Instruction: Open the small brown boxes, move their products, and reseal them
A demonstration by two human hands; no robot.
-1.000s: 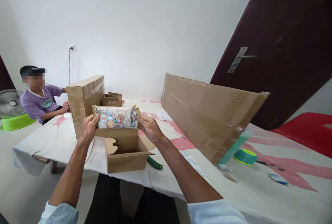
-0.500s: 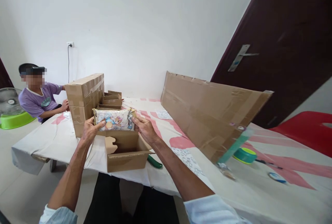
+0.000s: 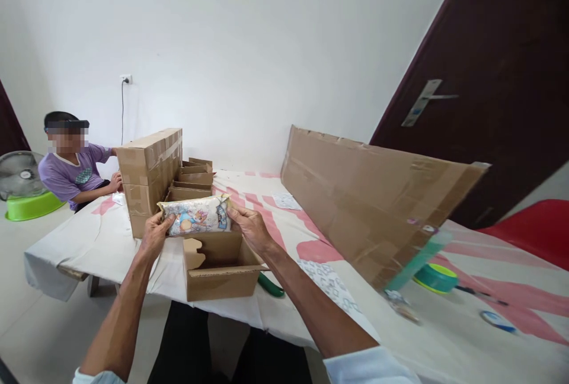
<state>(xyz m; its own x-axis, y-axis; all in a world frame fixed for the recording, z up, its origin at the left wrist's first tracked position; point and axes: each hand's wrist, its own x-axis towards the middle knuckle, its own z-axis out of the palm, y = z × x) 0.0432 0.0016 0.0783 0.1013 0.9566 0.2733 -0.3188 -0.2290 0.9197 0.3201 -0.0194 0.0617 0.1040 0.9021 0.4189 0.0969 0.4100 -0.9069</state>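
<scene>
A soft printed packet (image 3: 198, 216) with cartoon figures is stretched level between my two hands. My left hand (image 3: 155, 233) pinches its left end, and my right hand (image 3: 251, 227) grips its right end. Just below the packet, near the table's front edge, an open cardboard box (image 3: 221, 285) stands with a flap raised at its left side. What lies inside the box cannot be made out. A dark green curved object (image 3: 271, 285) rests by the box's right side, partly behind my right forearm.
Stacked taped boxes (image 3: 151, 179) stand left, with open boxes (image 3: 195, 178) beside them. A large cardboard panel (image 3: 377, 194) leans at right, near tape rolls (image 3: 435, 278) and printed sheets (image 3: 329, 283). Another person (image 3: 77, 173) sits at the far left of the cloth-covered table (image 3: 89, 242).
Both hands have lowered the packet slightly toward the open box, and its right end is now a little higher than its left. The whole view has shifted slightly.
</scene>
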